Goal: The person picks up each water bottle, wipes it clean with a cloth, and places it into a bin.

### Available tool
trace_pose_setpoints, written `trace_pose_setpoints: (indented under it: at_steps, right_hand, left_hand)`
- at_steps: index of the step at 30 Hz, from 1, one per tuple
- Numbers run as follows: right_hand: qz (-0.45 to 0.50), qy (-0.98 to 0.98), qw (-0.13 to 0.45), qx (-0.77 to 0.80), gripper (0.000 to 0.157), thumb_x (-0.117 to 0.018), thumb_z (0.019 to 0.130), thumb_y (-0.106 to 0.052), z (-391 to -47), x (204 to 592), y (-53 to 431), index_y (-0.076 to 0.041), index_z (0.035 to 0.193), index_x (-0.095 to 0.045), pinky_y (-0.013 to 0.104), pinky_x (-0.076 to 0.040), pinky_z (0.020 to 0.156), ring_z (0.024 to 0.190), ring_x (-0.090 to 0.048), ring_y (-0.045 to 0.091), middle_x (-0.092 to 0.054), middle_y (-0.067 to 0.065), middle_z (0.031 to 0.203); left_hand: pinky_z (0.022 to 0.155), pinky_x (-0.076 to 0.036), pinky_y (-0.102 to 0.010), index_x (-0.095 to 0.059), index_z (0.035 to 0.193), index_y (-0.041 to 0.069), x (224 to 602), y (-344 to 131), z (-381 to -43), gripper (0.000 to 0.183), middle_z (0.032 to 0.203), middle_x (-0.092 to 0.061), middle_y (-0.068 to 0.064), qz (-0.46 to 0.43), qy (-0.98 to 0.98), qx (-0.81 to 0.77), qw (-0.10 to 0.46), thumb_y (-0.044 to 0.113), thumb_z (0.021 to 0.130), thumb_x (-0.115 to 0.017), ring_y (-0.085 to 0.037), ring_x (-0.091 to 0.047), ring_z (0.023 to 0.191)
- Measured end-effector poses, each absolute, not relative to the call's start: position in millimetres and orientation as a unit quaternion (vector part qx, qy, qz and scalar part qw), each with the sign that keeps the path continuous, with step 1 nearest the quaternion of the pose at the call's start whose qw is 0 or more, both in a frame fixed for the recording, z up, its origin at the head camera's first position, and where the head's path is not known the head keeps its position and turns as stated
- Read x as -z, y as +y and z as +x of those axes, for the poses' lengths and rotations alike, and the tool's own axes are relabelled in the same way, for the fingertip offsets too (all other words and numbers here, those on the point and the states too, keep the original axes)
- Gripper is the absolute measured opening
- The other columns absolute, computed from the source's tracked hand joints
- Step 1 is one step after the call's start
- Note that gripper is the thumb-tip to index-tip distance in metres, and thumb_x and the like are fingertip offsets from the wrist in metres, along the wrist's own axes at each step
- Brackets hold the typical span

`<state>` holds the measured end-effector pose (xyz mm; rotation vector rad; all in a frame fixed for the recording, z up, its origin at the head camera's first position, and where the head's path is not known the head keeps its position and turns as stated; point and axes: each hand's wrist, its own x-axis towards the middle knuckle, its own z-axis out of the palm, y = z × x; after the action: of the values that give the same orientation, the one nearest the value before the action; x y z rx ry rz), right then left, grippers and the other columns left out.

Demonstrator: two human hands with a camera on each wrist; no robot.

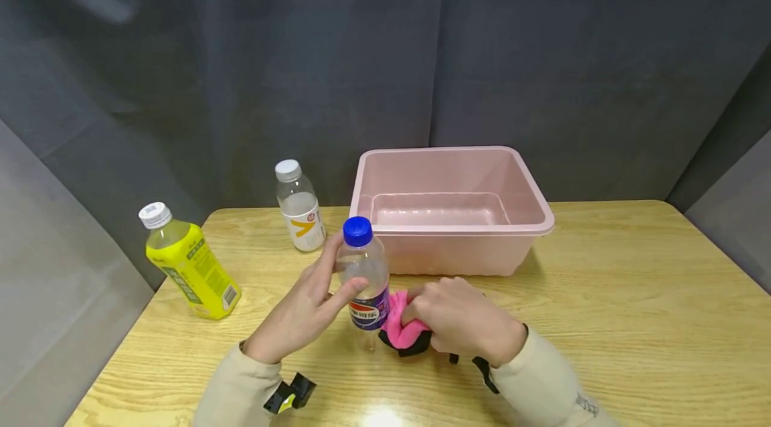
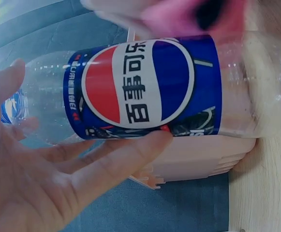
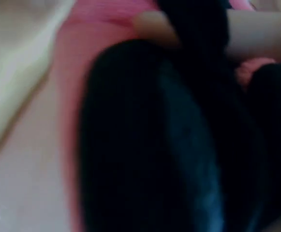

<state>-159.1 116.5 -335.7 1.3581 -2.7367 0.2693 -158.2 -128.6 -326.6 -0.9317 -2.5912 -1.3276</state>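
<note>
In the head view my left hand holds a clear plastic cola bottle with a blue cap, fingers and thumb around its upper part. The bottle stands upright near the front of the table. My right hand grips a bunched pink and black cloth beside the bottle's right side. In the left wrist view the bottle's label faces the camera, and the blurred cloth shows near its side. The right wrist view is mostly filled by the cloth's dark part.
A pink plastic basin stands behind the hands. Left of it is a clear bottle with a white cap. A yellow-labelled bottle stands at the table's left edge. A dark curtain hangs behind the wooden table.
</note>
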Motion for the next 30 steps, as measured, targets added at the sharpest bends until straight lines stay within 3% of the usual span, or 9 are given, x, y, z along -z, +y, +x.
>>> trace_pose_setpoints:
  at_steps: [5, 11, 16, 19, 23, 27, 30]
  right_hand:
    - [0.411, -0.910, -0.007, -0.056, 0.042, -0.071, 0.064, 0.016, -157.6, 346.1, 112.7, -0.020, 0.083, -0.077, 0.028, -0.053, 0.059, 0.073, -0.063, 0.011, -0.066, -0.008, 0.083]
    - [0.402, -0.914, -0.023, -0.046, 0.037, -0.074, 0.065, 0.015, -157.7, 349.8, 109.8, -0.021, 0.076, -0.073, 0.026, -0.046, 0.056, 0.066, -0.055, 0.008, -0.061, -0.009, 0.077]
    - [0.413, -0.909, -0.016, -0.052, 0.039, -0.073, 0.065, 0.015, -159.6, 345.6, 111.3, -0.021, 0.082, -0.076, 0.028, -0.050, 0.058, 0.069, -0.059, 0.010, -0.063, -0.009, 0.080]
    - [0.427, -0.902, 0.020, -0.069, 0.041, -0.073, 0.067, 0.013, -160.7, 338.2, 116.4, -0.022, 0.088, -0.077, 0.029, -0.050, 0.057, 0.071, -0.061, 0.012, -0.064, -0.007, 0.083]
    - [0.449, -0.878, 0.110, -0.122, 0.046, -0.075, 0.069, 0.012, -160.6, 326.9, 123.4, -0.020, 0.101, -0.078, 0.030, -0.052, 0.058, 0.076, -0.066, 0.015, -0.069, -0.003, 0.095]
    - [0.462, -0.845, 0.207, -0.170, 0.044, -0.083, 0.071, 0.004, -158.0, 316.3, 125.6, -0.016, 0.110, -0.077, 0.034, -0.058, 0.066, 0.084, -0.070, 0.018, -0.071, 0.001, 0.106]
    - [0.459, -0.822, 0.269, -0.204, 0.044, -0.081, 0.072, 0.009, -156.3, 309.9, 125.5, -0.014, 0.109, -0.077, 0.038, -0.060, 0.075, 0.092, -0.071, 0.022, -0.071, 0.004, 0.110]
  left_hand:
    - [0.101, -0.047, -0.062, -0.025, 0.156, 0.016, 326.1, -126.7, -158.9, 0.060, 0.150, -0.048, -0.018, -0.311, -0.846, 0.432, 0.041, 0.033, 0.107, -0.054, -0.039, -0.054, 0.129]
    - [0.102, -0.045, -0.064, -0.023, 0.157, 0.017, 326.2, -126.9, -158.8, 0.061, 0.151, -0.046, -0.018, -0.302, -0.850, 0.431, 0.033, 0.035, 0.107, -0.053, -0.040, -0.053, 0.129]
    - [0.101, -0.046, -0.062, -0.024, 0.157, 0.018, 327.4, -128.3, -159.1, 0.061, 0.148, -0.050, -0.018, -0.299, -0.848, 0.436, 0.036, 0.035, 0.106, -0.054, -0.039, -0.054, 0.130]
    - [0.100, -0.048, -0.060, -0.025, 0.157, 0.018, 327.9, -128.7, -159.5, 0.062, 0.145, -0.054, -0.019, -0.302, -0.845, 0.439, 0.039, 0.034, 0.106, -0.055, -0.038, -0.055, 0.129]
    - [0.099, -0.050, -0.059, -0.025, 0.157, 0.018, 328.5, -129.0, -159.8, 0.061, 0.143, -0.055, -0.020, -0.310, -0.841, 0.441, 0.040, 0.033, 0.106, -0.056, -0.037, -0.055, 0.129]
    - [0.096, -0.051, -0.058, -0.023, 0.158, 0.018, 328.5, -128.8, -160.0, 0.063, 0.144, -0.054, -0.020, -0.308, -0.842, 0.441, 0.037, 0.032, 0.106, -0.055, -0.038, -0.055, 0.128]
    - [0.095, -0.052, -0.058, -0.021, 0.159, 0.017, 328.2, -128.7, -160.0, 0.065, 0.144, -0.054, -0.020, -0.302, -0.845, 0.440, 0.033, 0.033, 0.106, -0.055, -0.039, -0.056, 0.127]
